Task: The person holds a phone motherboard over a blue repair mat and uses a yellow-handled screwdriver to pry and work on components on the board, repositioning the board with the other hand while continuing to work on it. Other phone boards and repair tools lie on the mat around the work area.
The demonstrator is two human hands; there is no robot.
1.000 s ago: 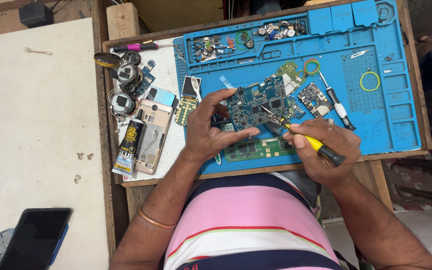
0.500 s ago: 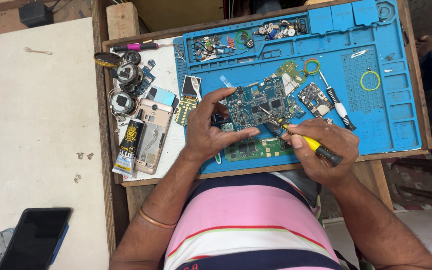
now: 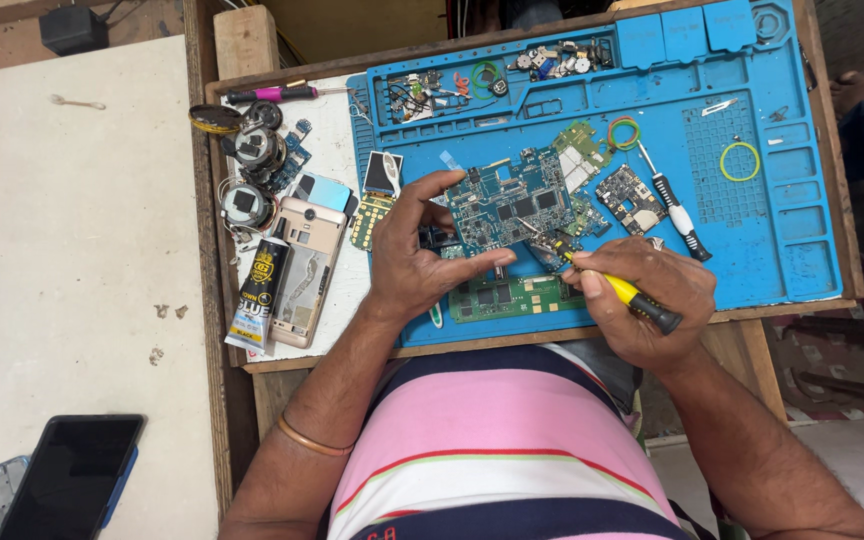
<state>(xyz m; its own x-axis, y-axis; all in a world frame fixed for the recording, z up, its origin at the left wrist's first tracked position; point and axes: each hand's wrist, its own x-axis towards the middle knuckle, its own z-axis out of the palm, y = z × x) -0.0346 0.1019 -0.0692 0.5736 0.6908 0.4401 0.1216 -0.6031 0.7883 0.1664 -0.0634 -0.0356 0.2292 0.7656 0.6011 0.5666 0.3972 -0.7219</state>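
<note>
Head view: left hand (image 3: 414,262) pinched the blue circuit board (image 3: 508,205) over the blue mat (image 3: 752,240); right hand (image 3: 642,305) gripped a yellow-handled screwdriver (image 3: 624,293), tip hidden. Black-yellow glue tube (image 3: 258,290) lay left.

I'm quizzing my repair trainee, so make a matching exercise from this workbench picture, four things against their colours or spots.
Things:
1. screwdriver in the right hand
2. large circuit board held by the left hand
3. glue tube
4. loose rubber ring

Descriptions:
A. blue
B. yellow and black handle
C. yellow-green, lying on the blue mat
D. black, lying left of the mat

Pairs: 1-B, 2-A, 3-D, 4-C
</note>
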